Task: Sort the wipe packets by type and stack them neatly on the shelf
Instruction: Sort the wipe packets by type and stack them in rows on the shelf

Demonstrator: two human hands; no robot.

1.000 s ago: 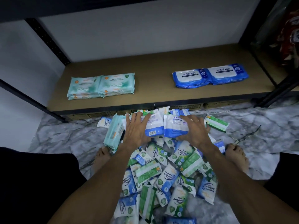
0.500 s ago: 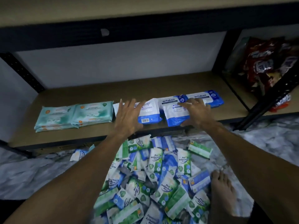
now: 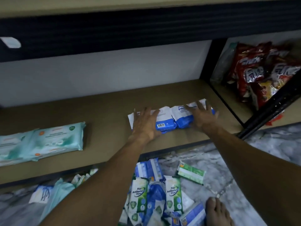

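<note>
Two blue-and-white wipe packets [image 3: 172, 119] lie side by side on the brown shelf board [image 3: 105, 111], right of centre. My left hand [image 3: 144, 123] lies flat on the left packet with its fingers spread. My right hand [image 3: 202, 117] presses the right packet the same way, covering more blue packaging beneath it. Teal wipe packets [image 3: 53, 139] sit in a low stack at the shelf's left. A mixed pile of green and blue packets [image 3: 154, 194] is heaped on the marble floor below the shelf edge.
A dark shelf beam [image 3: 146, 26] hangs low overhead. A black slanted post [image 3: 268, 115] bounds the shelf at the right, with red snack bags [image 3: 260, 70] behind it. A lone green packet [image 3: 190, 173] and my bare foot [image 3: 216, 212] are on the floor.
Both hands lifted the two blue-and-white packets off the floor pile, carried them up and forward, and set them down on the shelf where the blue packets lay.
</note>
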